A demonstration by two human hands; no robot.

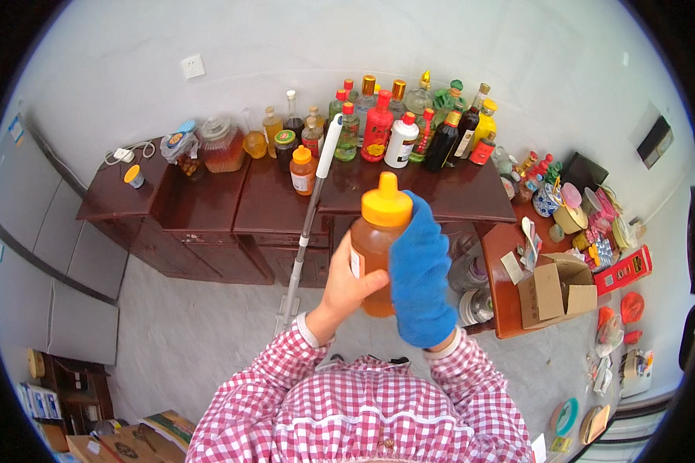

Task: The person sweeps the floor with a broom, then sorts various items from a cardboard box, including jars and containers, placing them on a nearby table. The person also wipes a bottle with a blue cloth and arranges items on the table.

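Observation:
Up in front of my chest is a clear plastic squeeze bottle (376,238) of amber liquid, topped by a yellow nozzle cap (387,202). My left hand (347,283) grips its left side, the thumb across the front, and partly covers a white label. A blue cloth (423,272) wraps my right hand (425,289) and lies against the bottle's right side; the fingers inside are hidden. Beyond my left wrist stands a mop with a white grip (329,147) and grey pole (302,246), leaning toward the dark wooden cabinet (214,202).
Several glass and plastic bottles (377,127) crowd the cabinet's back edge, beside a large glass jar (223,144). A similar squeeze bottle (303,172) stands nearer the front. An opened cardboard box (550,295) sits on the right-hand table (501,312). A grey refrigerator (81,312) is at left.

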